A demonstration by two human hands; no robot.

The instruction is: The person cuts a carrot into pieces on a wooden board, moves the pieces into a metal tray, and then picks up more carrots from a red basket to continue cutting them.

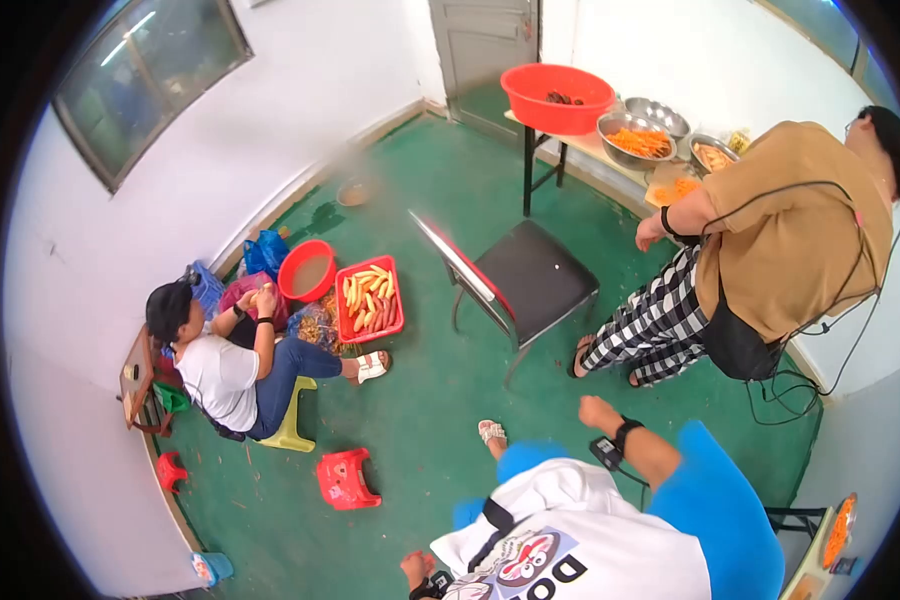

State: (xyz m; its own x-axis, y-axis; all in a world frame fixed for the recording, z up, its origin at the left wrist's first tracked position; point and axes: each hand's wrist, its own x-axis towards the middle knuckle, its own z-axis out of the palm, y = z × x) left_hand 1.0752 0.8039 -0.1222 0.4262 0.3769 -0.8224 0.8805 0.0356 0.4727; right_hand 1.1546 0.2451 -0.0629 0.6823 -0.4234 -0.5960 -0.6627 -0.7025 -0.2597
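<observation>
R hand [600, 412] loosely fisted, nothing visible in it; L hand [417, 568] part-curled, can't tell re grip. Red stool [344, 482] nearest L hand, on floor [270, 530] inboard of left edge: poss trip if unwatched.

Shirt [650, 555]: white, cartoon print [532, 557] and black lettering [568, 569], towards 5 o'clock
Sleeve [725, 505]: bright blue, at 4 o'clock
Wristband [627, 432]: black, 4 o'clock, with boxy dark device [606, 453] and dark cable [633, 476]
Sandal [491, 431]: pale, strapped, near 6 o'clock
</observation>
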